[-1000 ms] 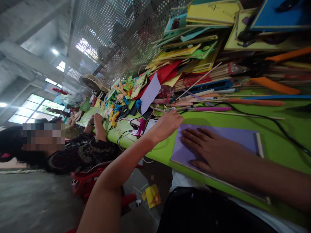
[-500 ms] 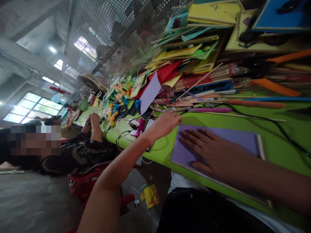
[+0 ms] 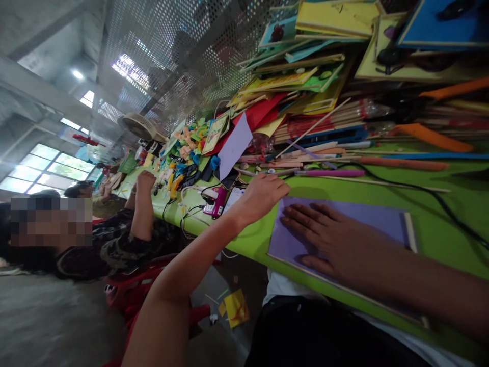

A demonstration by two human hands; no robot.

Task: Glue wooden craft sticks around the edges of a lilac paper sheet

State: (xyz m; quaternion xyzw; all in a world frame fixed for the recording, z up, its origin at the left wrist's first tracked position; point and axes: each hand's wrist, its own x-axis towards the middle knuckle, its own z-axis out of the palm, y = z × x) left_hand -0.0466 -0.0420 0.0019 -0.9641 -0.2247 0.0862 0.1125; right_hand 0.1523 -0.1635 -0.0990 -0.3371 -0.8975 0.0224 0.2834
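Observation:
A purple-covered flat panel (image 3: 376,221) lies on the green table, with a pale strip along its right edge. My right hand (image 3: 328,237) rests flat on it, palm down, fingers stretched out. Just beyond the panel's upper left corner is my left hand (image 3: 265,193), its fingers curled and pointing down to the right. Whatever those fingers may hold is hidden beneath them. Behind the left hand a loose lilac sheet (image 3: 234,148) leans upright, and a pink-purple pen (image 3: 340,173) lies above the panel.
Along the back stand piled coloured cards (image 3: 305,81), bundled sticks and orange-handled tools (image 3: 431,136). A black cable (image 3: 424,189) crosses the green table (image 3: 451,204). Left of my arm are a magenta power block (image 3: 215,202), small colourful pieces and a seated co-worker (image 3: 122,244).
My left hand has shifted slightly right toward the panel's corner. My right hand stays in place on the panel. The co-worker's raised arm has moved a little left in the picture.

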